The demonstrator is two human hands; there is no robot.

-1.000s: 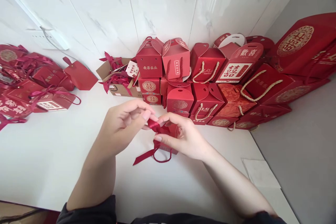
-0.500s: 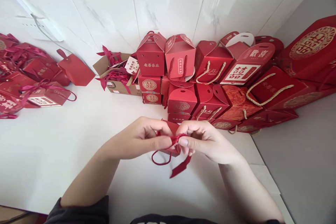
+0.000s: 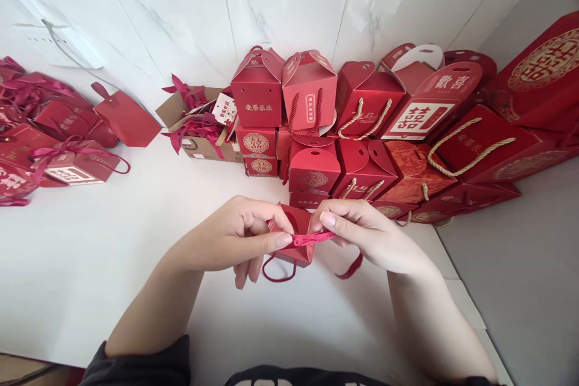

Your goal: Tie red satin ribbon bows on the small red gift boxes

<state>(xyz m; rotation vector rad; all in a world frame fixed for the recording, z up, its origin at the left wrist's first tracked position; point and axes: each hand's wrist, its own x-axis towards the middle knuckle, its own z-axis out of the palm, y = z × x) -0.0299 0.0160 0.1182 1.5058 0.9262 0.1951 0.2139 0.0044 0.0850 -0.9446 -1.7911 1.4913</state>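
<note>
A small red gift box sits between my hands, just above the white table. My left hand pinches one end of a dark red ribbon with thumb and forefinger at the box's top. My right hand pinches the same ribbon's other side, so the ribbon is stretched flat between them. A ribbon loop hangs below the box and a loose tail curls out under my right hand.
Several stacked red gift boxes and rope-handled bags line the wall ahead and to the right. An open cardboard box of ribbons stands left of them. More ribboned red boxes lie at the far left. A white paper sheet lies at the right.
My hands came together over the small box and pulled the ribbon taut between them. The loose tail swung from the lower left to the right side.
</note>
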